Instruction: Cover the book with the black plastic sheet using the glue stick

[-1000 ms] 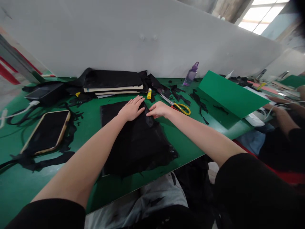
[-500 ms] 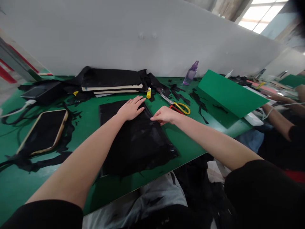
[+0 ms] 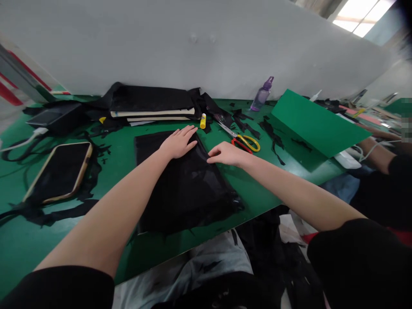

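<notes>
The left hand [image 3: 177,144] lies with fingers spread flat on the black fabric [image 3: 183,184]; the right hand [image 3: 227,154] pinches its edge, scissors [image 3: 241,140] just beyond the fingers.

Scissors [image 3: 242,140] right of cloth [image 3: 183,180]; phone [image 3: 59,171] left, prob. on scraps.

green worktable [image 3: 257,197] against a plain white wall [image 3: 180,47], bright window [image 3: 363,17] at upper right
</notes>
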A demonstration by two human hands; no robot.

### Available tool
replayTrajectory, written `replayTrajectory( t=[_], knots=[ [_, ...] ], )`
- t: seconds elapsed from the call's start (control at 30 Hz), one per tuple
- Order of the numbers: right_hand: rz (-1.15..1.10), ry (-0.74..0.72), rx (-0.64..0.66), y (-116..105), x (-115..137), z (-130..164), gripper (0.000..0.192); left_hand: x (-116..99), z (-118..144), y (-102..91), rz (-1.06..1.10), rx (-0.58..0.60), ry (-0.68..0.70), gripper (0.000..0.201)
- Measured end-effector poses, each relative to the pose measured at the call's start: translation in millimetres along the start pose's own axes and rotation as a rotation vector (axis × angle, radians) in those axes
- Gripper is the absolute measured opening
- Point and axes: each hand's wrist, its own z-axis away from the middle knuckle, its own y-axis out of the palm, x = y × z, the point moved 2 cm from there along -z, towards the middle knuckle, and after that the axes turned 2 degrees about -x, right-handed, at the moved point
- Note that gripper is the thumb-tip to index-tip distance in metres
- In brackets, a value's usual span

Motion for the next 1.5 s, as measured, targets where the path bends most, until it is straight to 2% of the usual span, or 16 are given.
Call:
replayTrajectory(
  t=[0.1, 0.23, 0.37, 0.53, 0.63, 0.87, 1.0, 1.17, 1.33, 1.5],
  knots=[
    [-0.138, 0.092, 0.070, 2, -1, 4, 0.012, 0, -1, 0.3, -0.004, 0.021, -0.006, 0.056],
    [-0.317, 0.275, 0.031, 4, -3, 12, 0.019, -2, -1, -0.4, -0.017, 0.042, -0.009, 0.056],
    [-0.374, 0.329, 0.024, 7, -4, 24, 0.022, -3, -1, -1.7, -0.028, 0.045, -0.014, 0.057],
    [-0.350, 0.230, 0.069, 11, -8, 39, 0.035, -3, 0, -1.0, -0.040, 0.044, -0.014, 0.058],
    [-0.317, 0.165, 0.087, 12, -10, 44, 0.033, -2, 0, 0.2, -0.051, 0.040, -0.011, 0.059],
    [-0.369, 0.168, 0.190, 10, -4, 50, 0.019, -2, -1, -0.9, -0.030, 0.056, -0.015, 0.058],
    [-0.325, 0.137, 0.292, 5, 1, 57, 0.014, -2, -2, -0.6, -0.029, 0.079, -0.020, 0.056],
    [-0.270, 0.067, 0.435, 2, -1, 67, 0.018, -3, -3, 0.5, -0.030, 0.108, -0.032, 0.057],
    [-0.356, 0.064, 0.538, 0, -8, 73, 0.018, -3, -3, 0.8, -0.047, 0.115, -0.025, 0.058],
    [-0.442, 0.059, 0.573, 2, -12, 76, 0.009, -2, -3, 1.7, -0.064, 0.108, -0.016, 0.059]
  ],
)
